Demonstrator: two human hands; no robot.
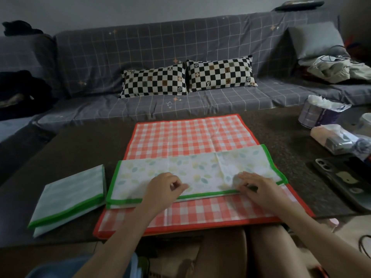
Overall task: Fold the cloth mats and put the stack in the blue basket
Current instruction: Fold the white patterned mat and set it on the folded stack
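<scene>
A dim living room, with a dark counter [80, 157] standing in front of a grey grid-patterned sofa [140, 47]. On the counter, a leaf-print mat [200, 167] with a green border lies folded into a long strip across the middle of an orange checked mat [190, 135], which is spread flat beneath it and reaches the counter's near edge. The left hand [166, 187] rests on the strip near its front edge, fingers curled in with the thumb and forefinger close together, seemingly pinching the cloth. The right hand [255, 187] sits at the same front edge further right, fingers bent down onto the green border; whether it grips the fabric or only presses it, I cannot tell. Just left of the strip, touching or nearly touching its end, lies a folded green-edged mat [70, 195]. At the counter's right side are a roll of tissue [319, 113], a plastic-wrapped packet [339, 141] and a phone [341, 179]. Two checkered pillows [188, 77] lean on the sofa.
</scene>
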